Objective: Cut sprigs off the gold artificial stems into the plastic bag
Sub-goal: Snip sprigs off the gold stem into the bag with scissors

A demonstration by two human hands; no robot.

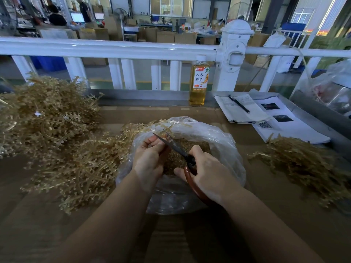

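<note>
A thin gold artificial stem with small beaded sprigs (167,123) lies over the far rim of the crumpled clear plastic bag (226,149), its long axis running roughly left to right and curving toward the left hand (150,158), whose curled fingers pinch its near end above the bag's mouth. The right hand (207,171) grips the reddish-brown looped handles of a pair of dark-bladed scissors (175,146); the blades point up and to the left, slightly parted, with the tips at the stem just beside the left fingers. Inside the bag sits a loose layer of small gold cut sprigs (182,147). The bag rests on a brown cardboard-covered worktop (180,240), with bare surface toward the near edge under the forearms. A large heap of gold stems (57,133) crowds the bag's left side, touching it, and a smaller heap (302,164) lies to the right, apart from it. Beyond stand a plastic bottle of amber drink (199,82) against a white railing (114,48), and printed papers with a black pen (239,104).
</note>
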